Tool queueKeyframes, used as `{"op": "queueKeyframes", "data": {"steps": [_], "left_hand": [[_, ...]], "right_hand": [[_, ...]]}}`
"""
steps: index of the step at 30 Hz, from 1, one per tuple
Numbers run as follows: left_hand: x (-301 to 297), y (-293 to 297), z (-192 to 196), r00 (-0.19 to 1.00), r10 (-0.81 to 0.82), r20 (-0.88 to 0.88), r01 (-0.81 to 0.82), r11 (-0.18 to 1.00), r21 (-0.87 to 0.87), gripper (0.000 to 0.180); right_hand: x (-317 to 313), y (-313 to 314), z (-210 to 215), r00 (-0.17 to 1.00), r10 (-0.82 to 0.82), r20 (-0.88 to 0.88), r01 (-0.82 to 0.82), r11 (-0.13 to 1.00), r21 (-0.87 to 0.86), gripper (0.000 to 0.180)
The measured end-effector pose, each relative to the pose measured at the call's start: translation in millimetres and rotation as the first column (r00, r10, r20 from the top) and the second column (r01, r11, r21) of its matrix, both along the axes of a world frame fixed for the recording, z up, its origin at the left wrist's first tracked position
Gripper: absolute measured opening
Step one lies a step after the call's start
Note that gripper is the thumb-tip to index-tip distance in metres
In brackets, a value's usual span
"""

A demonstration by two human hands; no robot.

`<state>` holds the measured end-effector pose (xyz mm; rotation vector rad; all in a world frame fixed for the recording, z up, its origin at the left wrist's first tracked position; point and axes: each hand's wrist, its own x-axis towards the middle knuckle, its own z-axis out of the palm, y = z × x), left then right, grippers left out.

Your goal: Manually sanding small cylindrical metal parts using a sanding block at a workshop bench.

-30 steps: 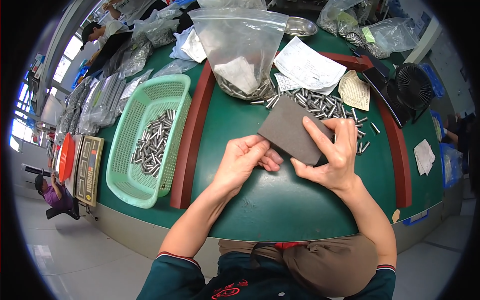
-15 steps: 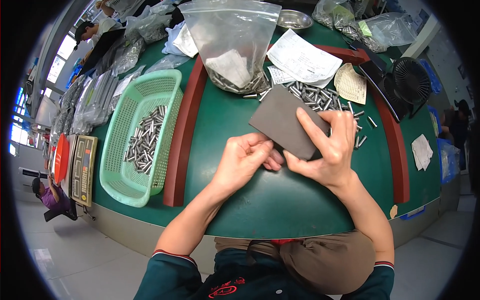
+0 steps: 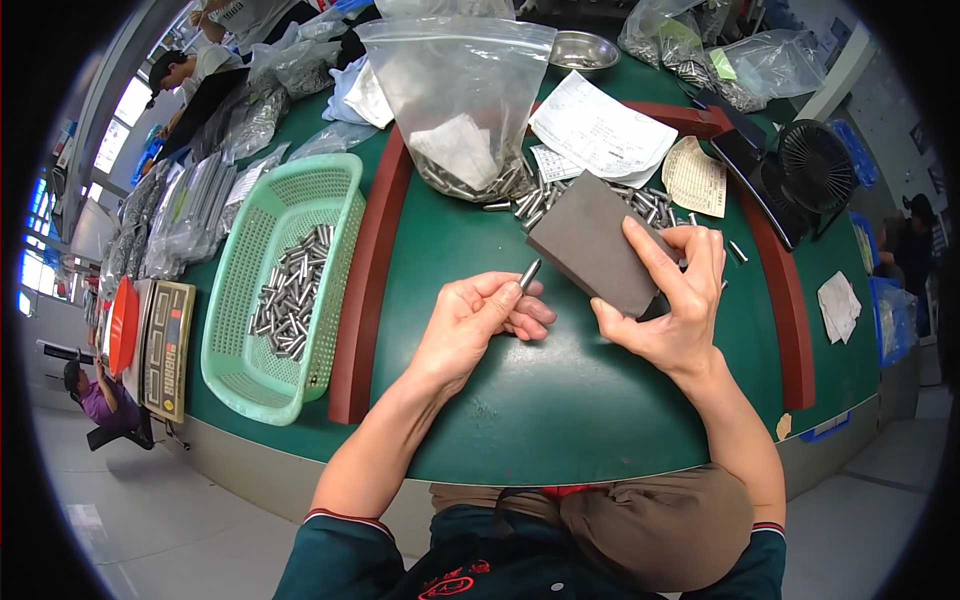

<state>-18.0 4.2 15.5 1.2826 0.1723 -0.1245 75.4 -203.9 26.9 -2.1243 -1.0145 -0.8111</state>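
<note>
Pin (image 3: 530,274) of shiny silver metal, short and round, is pinched in the grip of the left hand (image 3: 482,317), roughly eight o'clock from a flat, dark grey rectangular block (image 3: 605,250). Right hand (image 3: 680,305) has that in its grip, yep. Pale green plastic basket (image 3: 235,325) of similar pins (image 3: 292,305) sits at nine o'clock on the dark green counter (image 3: 560,410).

We find print too small to read on the white sheet (image 3: 603,125) right of the clear bag (image 3: 455,60) and the tan tag (image 3: 695,178) farther right; red lettering (image 3: 481,567) marks the shirt (image 3: 340,560) on our side of the bag.
</note>
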Motion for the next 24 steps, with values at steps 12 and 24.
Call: {"op": "queueKeyframes", "data": {"steps": [12,24], "left_hand": [[0.9,-11.8,3.4,0.995,-0.043,0.095,0.040,0.999,0.038,0.027],[-3.5,-18.8,5.8,0.994,-0.086,0.071,0.074,0.986,0.146,0.028]], "right_hand": [[-9.6,11.5,8.3,0.997,0.044,0.062,-0.041,0.998,-0.056,0.071],[-11.5,14.8,3.0,0.997,0.045,0.067,-0.044,0.999,-0.020,0.066]]}}
